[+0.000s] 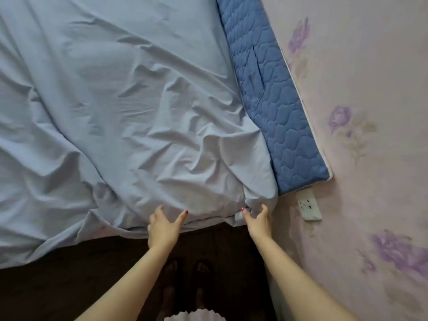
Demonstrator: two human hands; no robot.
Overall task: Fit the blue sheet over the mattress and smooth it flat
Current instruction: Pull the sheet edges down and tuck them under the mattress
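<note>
While the sheet [115, 100] lies rumpled over most of the bed, I have both hands at its near corner, by the wall [370, 89]. My right hand [258, 220] is the nearer one to the corner: its fingers curl into the bunched fabric there, so I read it as pinching the sheet, though the fold hides the fingertips. My left hand [163, 224] sits well to the left along the same near edge, fingers spread and relaxed, resting on or just above the cloth and gripping nothing. From the right-hand grip, the sheet runs away forward and to the left, its long axis going up along the wall side. Just beyond and to the right of that grip, a strip of quilted blue mattress pad [278, 100] is uncovered between the sheet edge and the wall. So the coming move turns on that gap: I judge the corner must be pulled toward the wall and down over the mattress corner, which sits right of the grip. Creases fan out from the grip across the bed, so smoothing is not yet done. A wall socket [309, 205] sits just right of my right hand. The floor [92, 286] below is dark.
</note>
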